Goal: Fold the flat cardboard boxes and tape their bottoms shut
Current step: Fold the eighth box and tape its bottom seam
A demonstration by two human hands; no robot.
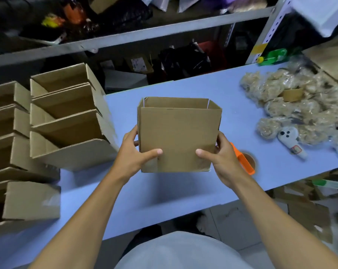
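Partly hidden tape dispenser (245, 162), box (178, 136) underside unseen

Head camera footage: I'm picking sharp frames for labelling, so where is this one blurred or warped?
Head view: the cardboard box and both hands, left hand and right hand, are fairly sharp; the plush toys and upper shelf smear toward the edges, and wide-angle distortion bows the table edge.

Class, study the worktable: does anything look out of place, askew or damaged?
The tape dispenser lies partly hidden behind the right hand. Bagged plush toys sprawl loosely over the table. The held box looks square and undamaged; the left hand grips it too.
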